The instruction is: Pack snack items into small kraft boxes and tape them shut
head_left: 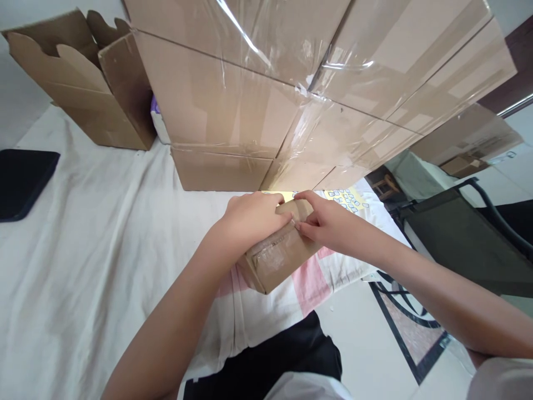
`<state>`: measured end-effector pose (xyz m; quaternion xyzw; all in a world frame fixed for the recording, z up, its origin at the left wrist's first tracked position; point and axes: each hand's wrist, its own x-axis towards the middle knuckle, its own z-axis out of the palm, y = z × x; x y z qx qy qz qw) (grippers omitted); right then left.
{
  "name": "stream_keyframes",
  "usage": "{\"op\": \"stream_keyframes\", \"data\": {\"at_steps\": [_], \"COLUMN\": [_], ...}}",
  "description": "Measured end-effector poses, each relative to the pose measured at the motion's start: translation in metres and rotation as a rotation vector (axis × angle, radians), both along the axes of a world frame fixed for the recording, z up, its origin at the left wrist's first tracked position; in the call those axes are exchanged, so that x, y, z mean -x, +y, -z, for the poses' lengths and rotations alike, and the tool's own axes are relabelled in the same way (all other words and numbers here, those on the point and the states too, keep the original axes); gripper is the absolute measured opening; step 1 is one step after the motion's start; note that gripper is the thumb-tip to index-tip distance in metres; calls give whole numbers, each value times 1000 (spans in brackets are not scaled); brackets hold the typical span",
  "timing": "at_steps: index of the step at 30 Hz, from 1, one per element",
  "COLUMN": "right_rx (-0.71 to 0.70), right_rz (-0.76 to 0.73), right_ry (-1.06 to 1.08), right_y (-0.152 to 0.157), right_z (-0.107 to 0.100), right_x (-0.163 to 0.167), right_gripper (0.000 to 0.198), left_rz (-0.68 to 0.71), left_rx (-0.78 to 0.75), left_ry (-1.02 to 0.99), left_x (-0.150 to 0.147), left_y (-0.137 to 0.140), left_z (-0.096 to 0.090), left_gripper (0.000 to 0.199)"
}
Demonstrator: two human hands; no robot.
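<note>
A small brown cardboard box rests at a slant on the cloth-covered bed, in front of my body. My left hand lies over its left and upper side, fingers curled round the far edge and thumb pressed on the top. At the top seam, my right hand has its thumb and a finger closed on the end of a strip of clear tape. The index finger reaches to the far edge of the box. My left fingertips are partly hidden behind the box.
Large cardboard cartons wrapped in clear film are stacked just beyond my hands. To the left are an open carton and a black flat object. A dark chair stands at the right, past the bed's edge.
</note>
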<state>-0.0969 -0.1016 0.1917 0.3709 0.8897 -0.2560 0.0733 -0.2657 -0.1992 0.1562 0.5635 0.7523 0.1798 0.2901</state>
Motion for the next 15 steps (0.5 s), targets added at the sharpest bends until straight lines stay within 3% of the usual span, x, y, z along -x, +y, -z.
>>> {"op": "stream_keyframes", "data": {"at_steps": [3,6,10,12,15], "right_rx": [-226,-333,-462,-446,-270], "right_rz": [-135,-330,-383,-369,-275], "right_ry": [-64,-61,-24,-11,42], "right_y": [-8,-19,-39,-47,-44], "right_z": [-4,0,8,10,16], "right_x": [-16,-42,-79,-94,-115], "right_gripper": [42,38,43,40,35], "left_rz": [-8,-23,-36,-32,-15], "left_rx": [16,21,18,8,8], "left_ry": [-17,-17,-9,-13,-4], "left_x": [2,3,2,2,2], "left_y": [1,1,1,0,0], "left_z": [0,-1,2,3,4], "left_gripper": [43,46,52,52,53]}}
